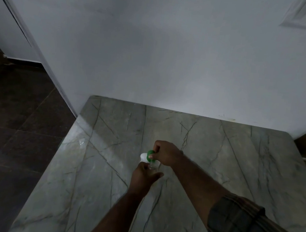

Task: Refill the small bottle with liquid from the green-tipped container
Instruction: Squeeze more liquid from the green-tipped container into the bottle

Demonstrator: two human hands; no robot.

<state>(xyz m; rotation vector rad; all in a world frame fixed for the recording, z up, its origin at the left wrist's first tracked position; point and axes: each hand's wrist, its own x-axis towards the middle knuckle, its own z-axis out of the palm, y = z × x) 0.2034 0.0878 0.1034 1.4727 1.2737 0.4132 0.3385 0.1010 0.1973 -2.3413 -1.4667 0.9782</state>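
- two hands work above one marbled bench [219, 160], near its middle.
- the right hand [165, 153] is closed around one white container [143, 157] with a green tip [151, 153], tilted toward the bottle.
- the left hand [145, 175] is wrapped around one small clear bottle [151, 167], just under the green tip; whether they touch is unclear.
- one plaid sleeve [241, 219] covers the right upper arm.

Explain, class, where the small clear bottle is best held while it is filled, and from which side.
Grip the small clear bottle around its body from below its mouth, as the left hand does: the green-tipped container in the right hand occupies the top.
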